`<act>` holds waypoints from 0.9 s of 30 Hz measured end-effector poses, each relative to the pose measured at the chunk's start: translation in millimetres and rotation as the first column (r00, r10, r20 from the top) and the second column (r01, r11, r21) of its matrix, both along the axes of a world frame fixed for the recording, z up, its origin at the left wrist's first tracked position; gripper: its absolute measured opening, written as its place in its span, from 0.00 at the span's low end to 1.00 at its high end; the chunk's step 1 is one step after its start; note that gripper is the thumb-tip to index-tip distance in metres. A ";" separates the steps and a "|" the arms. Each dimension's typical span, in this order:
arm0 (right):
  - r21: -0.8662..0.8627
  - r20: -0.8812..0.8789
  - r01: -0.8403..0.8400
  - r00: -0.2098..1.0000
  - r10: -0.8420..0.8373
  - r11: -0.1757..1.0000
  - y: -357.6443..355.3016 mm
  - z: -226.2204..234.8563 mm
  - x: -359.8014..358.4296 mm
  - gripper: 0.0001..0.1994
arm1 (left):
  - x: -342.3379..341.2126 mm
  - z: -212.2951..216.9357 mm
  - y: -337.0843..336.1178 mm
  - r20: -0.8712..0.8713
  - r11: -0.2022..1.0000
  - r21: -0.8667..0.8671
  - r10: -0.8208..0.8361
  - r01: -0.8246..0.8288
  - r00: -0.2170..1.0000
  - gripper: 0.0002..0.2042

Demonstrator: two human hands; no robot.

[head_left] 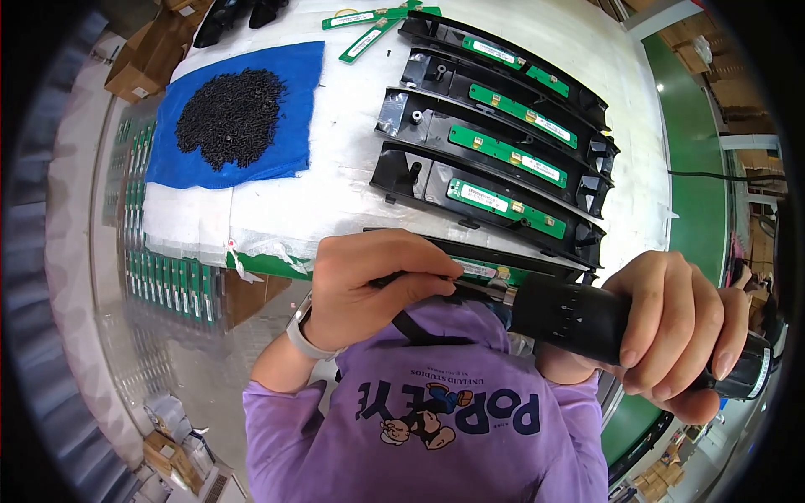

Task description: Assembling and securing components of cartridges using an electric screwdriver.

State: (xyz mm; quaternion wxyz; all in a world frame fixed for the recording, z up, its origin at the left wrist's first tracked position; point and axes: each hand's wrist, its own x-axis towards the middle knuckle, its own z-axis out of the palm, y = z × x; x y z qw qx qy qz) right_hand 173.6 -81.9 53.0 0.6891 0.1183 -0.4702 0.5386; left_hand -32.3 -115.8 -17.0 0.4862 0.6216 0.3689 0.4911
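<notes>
While the right hand (671, 323) is wrapping fully round the driver (604, 323), the left hand (377, 281) is pinching its bit over the nearest housing (503, 264) at the table edge. The driver is looking heavy and rigid; the housing, light, stiff plastic, is best held by its rim.

Vantage: head-worn fisheye camera, looking steeply down over the person's chest.
Facing: the white worktop (352, 168) ahead.
Closeness: hands (377, 285) fill the lower frame, very near.
Distortion: straight edges bend toward the rim.
</notes>
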 end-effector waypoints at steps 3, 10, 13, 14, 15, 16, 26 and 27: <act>0.032 0.006 -0.041 0.999 0.041 0.999 0.5 -2.5 -0.5 0.14 | 1.2 0.0 0.9 -0.007 1.000 0.016 -0.014 0.014 1.000 0.06; 0.018 0.032 0.036 0.999 -0.036 0.999 -3.4 -4.3 0.8 0.14 | 1.5 1.3 0.9 -0.035 0.999 0.003 -0.043 0.043 0.998 0.06; 0.049 0.074 0.019 0.997 -0.022 0.999 -4.1 -5.4 2.7 0.14 | 0.3 3.1 0.0 -0.019 0.987 -0.136 -0.088 0.084 0.996 0.06; 0.064 0.101 0.005 0.995 -0.012 0.998 -4.3 -5.8 3.0 0.14 | 0.1 3.6 0.1 -0.020 0.987 -0.136 -0.087 0.083 0.996 0.06; 0.064 0.102 0.007 0.995 -0.014 0.998 -4.6 -6.1 3.4 0.14 | 0.4 4.0 1.0 -0.020 0.985 -0.141 -0.106 0.102 0.994 0.05; 0.085 0.114 0.004 0.993 -0.014 0.996 -4.7 -6.3 3.8 0.14 | 0.6 4.4 1.9 -0.021 0.982 -0.147 -0.124 0.120 0.992 0.05; 0.093 0.150 -0.016 0.989 0.002 0.996 -3.8 -9.4 9.5 0.14 | 3.0 6.6 2.6 0.017 0.965 -0.200 -0.170 0.170 0.985 0.05; 0.095 0.156 -0.010 0.988 -0.005 0.995 -4.6 -10.1 10.4 0.14 | 5.2 8.4 2.9 -0.070 0.982 -0.160 -0.116 0.104 0.991 0.05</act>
